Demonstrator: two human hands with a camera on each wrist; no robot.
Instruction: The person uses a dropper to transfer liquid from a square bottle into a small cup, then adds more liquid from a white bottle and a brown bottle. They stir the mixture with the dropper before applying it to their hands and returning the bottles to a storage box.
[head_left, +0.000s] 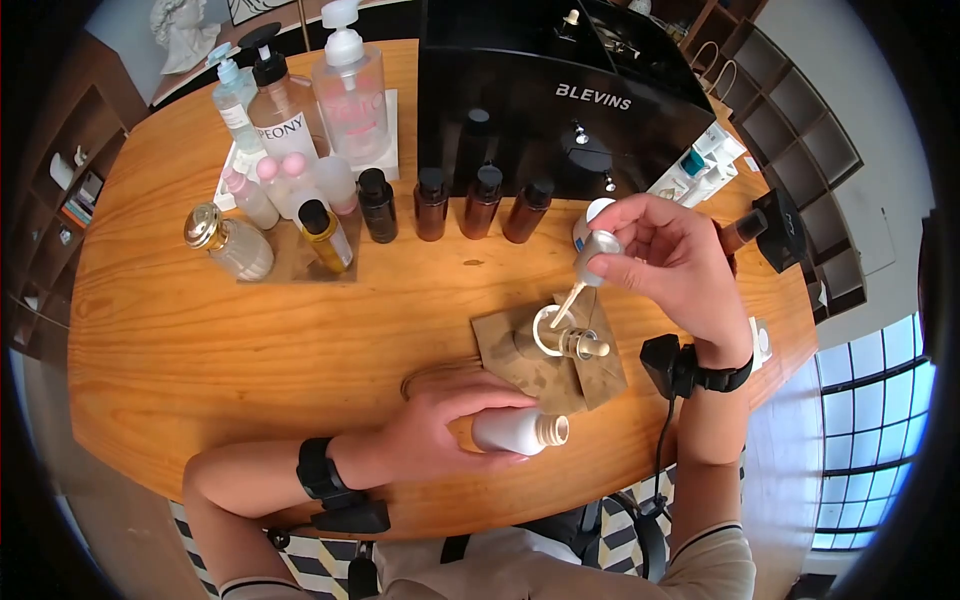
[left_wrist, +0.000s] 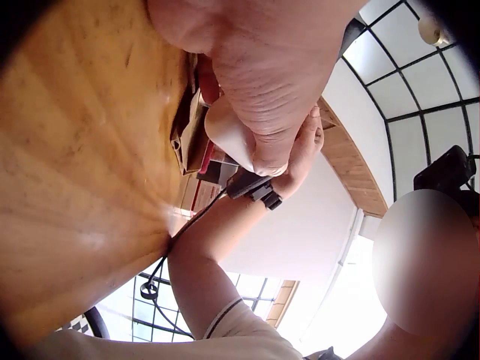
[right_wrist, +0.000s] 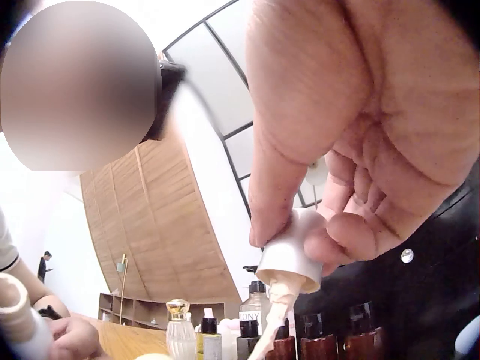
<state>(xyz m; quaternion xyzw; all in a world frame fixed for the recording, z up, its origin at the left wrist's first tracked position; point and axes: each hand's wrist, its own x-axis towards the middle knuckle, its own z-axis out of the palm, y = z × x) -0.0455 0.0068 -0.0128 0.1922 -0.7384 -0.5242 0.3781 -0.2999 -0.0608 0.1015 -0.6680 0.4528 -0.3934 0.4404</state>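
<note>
My left hand (head_left: pixel 425 430) grips a small white bottle (head_left: pixel 508 431) near the table's front edge. The bottle lies tilted in the hand, its uncapped threaded neck pointing right. With thumb and fingers, my right hand (head_left: pixel 685 265) pinches a whitish cap (head_left: pixel 598 262). From that cap a wand (head_left: pixel 568 303) coated in cream-coloured stuff slants down; the right wrist view shows the coating (right_wrist: pixel 276 315) thickly. Below its tip is a round container with a white rim (head_left: pixel 538 335). A gold-collared dropper with a pale bulb (head_left: pixel 594 348) sits right beside the rim.
Brown paper (head_left: pixel 500 345) lies under the container. Dark brown bottles (head_left: pixel 431 205) stand in a row before a black BLEVINS case (head_left: pixel 500 130). Pump bottles (head_left: pixel 350 100), an ornate gold-capped bottle (head_left: pixel 243 250) and a yellow bottle (head_left: pixel 326 238) are at the left. White boxes (head_left: pixel 700 170) stand at the right.
</note>
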